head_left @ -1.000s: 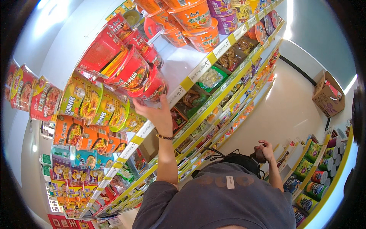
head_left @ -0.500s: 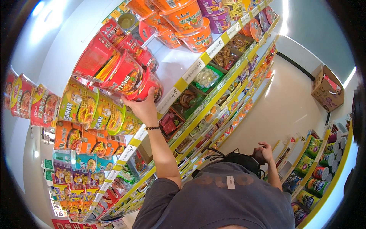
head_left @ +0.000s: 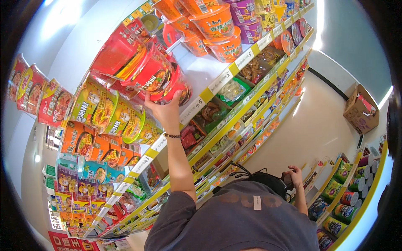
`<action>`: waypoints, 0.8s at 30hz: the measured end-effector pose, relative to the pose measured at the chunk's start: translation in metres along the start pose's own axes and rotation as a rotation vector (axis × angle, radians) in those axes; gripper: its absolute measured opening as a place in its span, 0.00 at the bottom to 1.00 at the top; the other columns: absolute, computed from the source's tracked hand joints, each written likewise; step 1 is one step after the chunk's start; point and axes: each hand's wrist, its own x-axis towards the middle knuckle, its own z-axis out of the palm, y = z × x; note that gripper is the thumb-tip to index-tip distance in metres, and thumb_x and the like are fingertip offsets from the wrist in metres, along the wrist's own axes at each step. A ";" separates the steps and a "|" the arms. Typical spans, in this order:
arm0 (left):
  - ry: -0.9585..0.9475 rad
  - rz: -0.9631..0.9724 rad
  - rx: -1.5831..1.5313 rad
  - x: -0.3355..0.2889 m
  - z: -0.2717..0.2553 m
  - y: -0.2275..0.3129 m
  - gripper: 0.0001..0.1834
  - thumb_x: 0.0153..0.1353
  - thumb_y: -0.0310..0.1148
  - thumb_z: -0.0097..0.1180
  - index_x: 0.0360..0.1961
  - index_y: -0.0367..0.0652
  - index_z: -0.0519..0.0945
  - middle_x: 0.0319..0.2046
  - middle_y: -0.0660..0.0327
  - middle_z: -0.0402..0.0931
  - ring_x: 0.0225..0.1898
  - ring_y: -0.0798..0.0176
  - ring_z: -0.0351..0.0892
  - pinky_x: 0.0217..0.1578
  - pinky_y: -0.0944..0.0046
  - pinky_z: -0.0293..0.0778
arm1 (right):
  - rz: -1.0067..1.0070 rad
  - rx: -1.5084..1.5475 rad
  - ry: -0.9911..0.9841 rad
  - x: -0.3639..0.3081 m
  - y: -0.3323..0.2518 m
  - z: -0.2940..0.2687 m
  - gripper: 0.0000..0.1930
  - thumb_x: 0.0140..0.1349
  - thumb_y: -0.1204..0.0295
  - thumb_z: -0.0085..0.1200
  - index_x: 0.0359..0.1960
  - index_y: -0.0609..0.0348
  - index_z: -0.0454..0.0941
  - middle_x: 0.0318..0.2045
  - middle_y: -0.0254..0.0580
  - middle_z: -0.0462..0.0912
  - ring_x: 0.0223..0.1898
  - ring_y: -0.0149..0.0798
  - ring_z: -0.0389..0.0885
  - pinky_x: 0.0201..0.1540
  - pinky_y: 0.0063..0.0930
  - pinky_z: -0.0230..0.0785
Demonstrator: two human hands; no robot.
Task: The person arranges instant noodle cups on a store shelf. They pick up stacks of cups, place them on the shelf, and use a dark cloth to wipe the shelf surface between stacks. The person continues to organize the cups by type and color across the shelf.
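My left hand, a dark bracelet at its wrist, grips the lower end of a tilted stack of red instant noodle tubs on the upper shelf. Its thumb and fingers spread round the bottom tub. Close under that hand lies a row of yellow-green noodle tubs. More red tubs stand behind the stack, partly hidden by it. Low on the right, my right hand has curled fingers beside a dark rounded thing. What that thing is, I cannot make out.
Orange noodle tubs and purple tubs are stacked farther along the shelf. Lower tiers hold bagged snacks. Across the aisle stand a cardboard box and a shelf of cans and green bags. A black bag hangs at my chest.
My left hand and the red tubs have moved a little up and to the right against the shelf edge. The whole view has shifted slightly. My right hand stays curled.
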 end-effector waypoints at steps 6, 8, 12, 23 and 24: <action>-0.137 0.111 -0.154 0.021 0.022 -0.007 0.48 0.40 0.33 0.73 0.57 0.30 0.55 0.50 0.45 0.66 0.50 0.53 0.69 0.52 0.58 0.65 | -0.028 0.008 0.052 -0.001 0.014 -0.006 0.12 0.50 0.85 0.45 0.38 0.65 0.74 0.25 0.41 0.78 0.27 0.35 0.79 0.30 0.24 0.70; -0.178 0.115 -0.125 0.018 0.029 0.002 0.48 0.39 0.32 0.73 0.57 0.31 0.55 0.49 0.45 0.67 0.50 0.54 0.69 0.52 0.59 0.65 | 0.014 0.100 0.059 -0.007 0.014 -0.007 0.14 0.49 0.85 0.44 0.39 0.65 0.73 0.25 0.44 0.79 0.27 0.35 0.79 0.30 0.24 0.70; -0.254 0.135 -0.172 0.015 0.045 0.007 0.49 0.39 0.36 0.75 0.56 0.30 0.55 0.49 0.47 0.66 0.48 0.58 0.68 0.51 0.60 0.65 | 0.043 0.120 0.074 -0.016 0.009 -0.013 0.14 0.49 0.85 0.44 0.39 0.65 0.73 0.25 0.45 0.79 0.26 0.35 0.79 0.30 0.24 0.71; -0.325 0.011 -0.270 0.005 0.072 0.003 0.48 0.38 0.31 0.74 0.57 0.33 0.55 0.49 0.46 0.67 0.50 0.54 0.69 0.52 0.60 0.66 | 0.037 0.082 0.146 -0.022 0.020 -0.032 0.14 0.50 0.83 0.43 0.40 0.64 0.72 0.26 0.44 0.80 0.27 0.35 0.79 0.31 0.23 0.70; -0.311 0.033 -0.270 0.005 0.074 0.001 0.48 0.38 0.31 0.74 0.57 0.33 0.55 0.49 0.46 0.67 0.50 0.54 0.69 0.52 0.60 0.66 | 0.048 0.086 0.151 -0.025 0.016 -0.031 0.14 0.50 0.83 0.44 0.40 0.64 0.72 0.26 0.44 0.80 0.27 0.35 0.78 0.31 0.23 0.70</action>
